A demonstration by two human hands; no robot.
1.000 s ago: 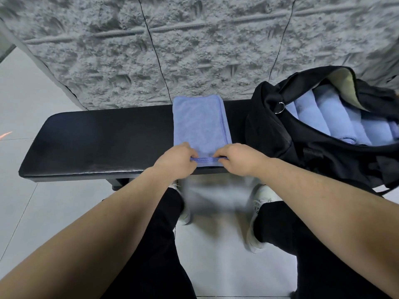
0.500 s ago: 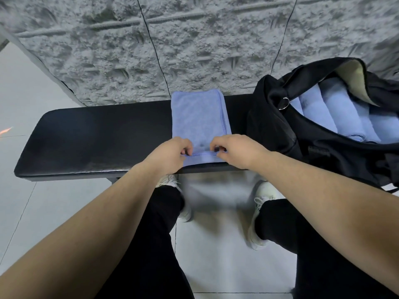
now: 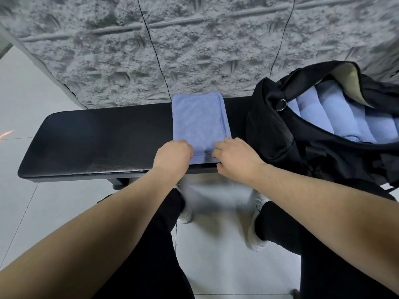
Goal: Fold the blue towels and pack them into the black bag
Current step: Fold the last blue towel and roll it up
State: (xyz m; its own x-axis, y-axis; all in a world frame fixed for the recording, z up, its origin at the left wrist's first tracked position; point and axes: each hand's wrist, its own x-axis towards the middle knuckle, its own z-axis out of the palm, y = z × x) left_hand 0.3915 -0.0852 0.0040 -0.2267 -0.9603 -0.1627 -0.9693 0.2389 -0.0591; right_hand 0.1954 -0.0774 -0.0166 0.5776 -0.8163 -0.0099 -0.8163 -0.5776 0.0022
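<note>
While a folded blue towel (image 3: 199, 124) lies flat across the black padded counter (image 3: 103, 143), both hands work at its near end. The left hand (image 3: 173, 157) has its fingers (image 3: 187, 147) curled over the towel's near left corner, holding the cloth there. The right hand (image 3: 234, 158) grips the near right corner in the same way, its fingers bent down onto the fabric, thumb near the counter's front edge. Between the two hands the stitched hem of the towel shows, slightly raised. The towel's far end reaches the counter's back edge, by the rough grey wall (image 3: 194, 44). Just right of the towel, on the same counter, the black bag (image 3: 280, 134) sits open, with several rolled blue towels (image 3: 336, 113) packed side by side inside it.
</note>
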